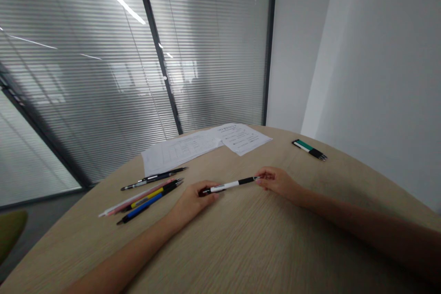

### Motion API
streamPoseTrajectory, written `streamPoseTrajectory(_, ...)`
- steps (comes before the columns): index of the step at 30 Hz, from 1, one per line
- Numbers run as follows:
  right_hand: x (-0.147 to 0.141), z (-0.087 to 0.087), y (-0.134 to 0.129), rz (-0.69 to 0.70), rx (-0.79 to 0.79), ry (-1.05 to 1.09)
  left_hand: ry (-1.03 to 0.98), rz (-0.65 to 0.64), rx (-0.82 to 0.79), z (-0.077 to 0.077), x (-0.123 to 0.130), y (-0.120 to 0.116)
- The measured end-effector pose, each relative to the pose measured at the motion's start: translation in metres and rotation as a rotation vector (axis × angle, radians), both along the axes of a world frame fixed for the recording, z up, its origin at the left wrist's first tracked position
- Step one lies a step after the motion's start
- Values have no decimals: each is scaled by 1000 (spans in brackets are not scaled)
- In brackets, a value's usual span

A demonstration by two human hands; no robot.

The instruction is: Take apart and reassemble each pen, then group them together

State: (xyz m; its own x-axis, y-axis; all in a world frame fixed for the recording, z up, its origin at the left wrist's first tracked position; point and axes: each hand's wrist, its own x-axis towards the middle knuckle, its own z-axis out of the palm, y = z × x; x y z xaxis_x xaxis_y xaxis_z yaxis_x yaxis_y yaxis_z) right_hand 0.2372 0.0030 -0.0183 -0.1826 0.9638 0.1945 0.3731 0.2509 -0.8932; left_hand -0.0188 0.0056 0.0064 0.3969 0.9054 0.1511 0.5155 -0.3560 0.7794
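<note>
A white pen with a black grip lies nearly level between my two hands, low over the table. My left hand is closed on its black clicker end, thumb and fingers pinching it. At the other end, the fingertips of my right hand pinch the pen's metal tip. To the left of my left hand lie several pens: a blue pen, a yellow pen, pink and white ones partly overlapped, and dark pens behind them.
Printed paper sheets lie across the back of the round wooden table. A small group of green, white and black pens lies at the right. Glass panels with blinds and a white wall stand beyond the table edge.
</note>
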Motion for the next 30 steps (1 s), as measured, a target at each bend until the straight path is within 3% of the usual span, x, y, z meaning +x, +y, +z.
streamPoseTrajectory(7,1,0,3,-32,-41,71,-194,110,-197,-1,0,0)
streamPoseTrajectory(14,4,-2,0,87,30,-47,-201,49,-109,4,0,-4)
streamPoseTrajectory(18,4,-6,2,75,-16,-75,-158,-21,-42,4,0,-3)
streamPoseTrajectory(23,3,-9,6,69,-13,19,-201,83,-74,2,0,-3)
streamPoseTrajectory(30,-3,2,-2,115,-24,121,-265,142,-107,-1,-1,-1)
